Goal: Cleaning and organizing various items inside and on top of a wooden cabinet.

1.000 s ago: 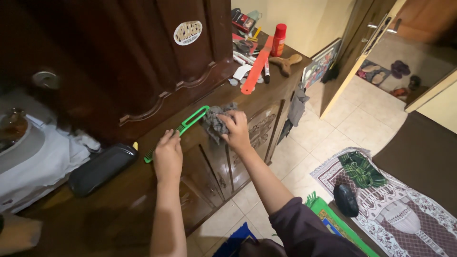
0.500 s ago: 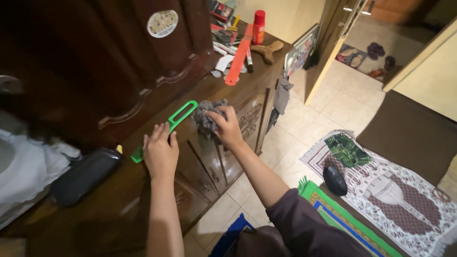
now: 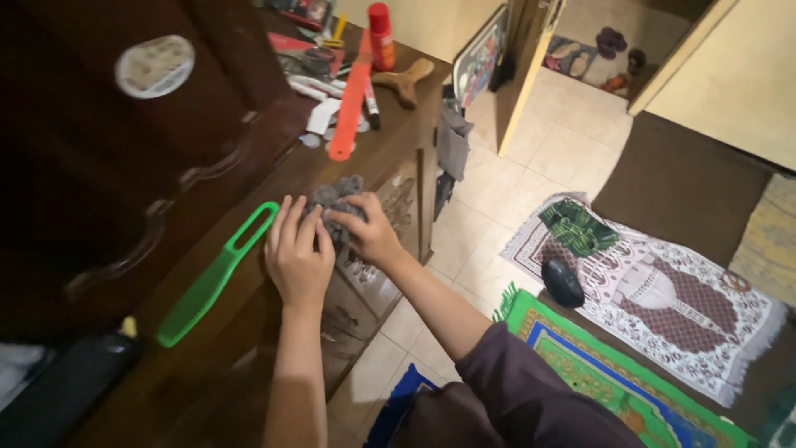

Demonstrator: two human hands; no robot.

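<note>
Both hands are covering most of the grey cloth (image 3: 336, 197). The black case (image 3: 58, 390) is getting cut off at the picture's bottom edge. The sticker (image 3: 154, 66) is looking too blurry to make out.

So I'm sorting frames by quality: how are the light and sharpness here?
Head view: dim, warm light; the dark cabinet nearly loses its detail, both hands on the grey cloth look slightly soft, and the tiled floor is brightest, with wide-angle slant.
</note>
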